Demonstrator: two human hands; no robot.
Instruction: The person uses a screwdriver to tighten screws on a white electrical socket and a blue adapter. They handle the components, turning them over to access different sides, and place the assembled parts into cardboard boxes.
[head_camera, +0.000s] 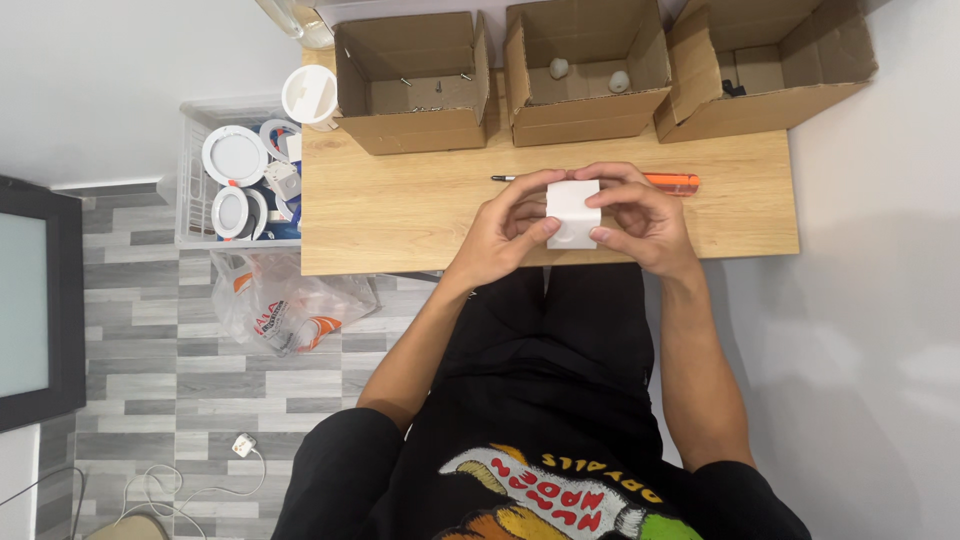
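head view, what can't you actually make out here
Head view only:
- Small white square plastic block: its sides are covered by the left hand and right hand.
- Orange-handled screwdriver: its middle is hidden behind both hands.
- Small metal pieces in the left brown cardboard box: too small to identify.
- Dark item in the right brown cardboard box: hidden by a flap.

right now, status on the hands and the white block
Left hand and right hand both closed on white block. Held above table edge. Screwdriver behind, not obstructing.
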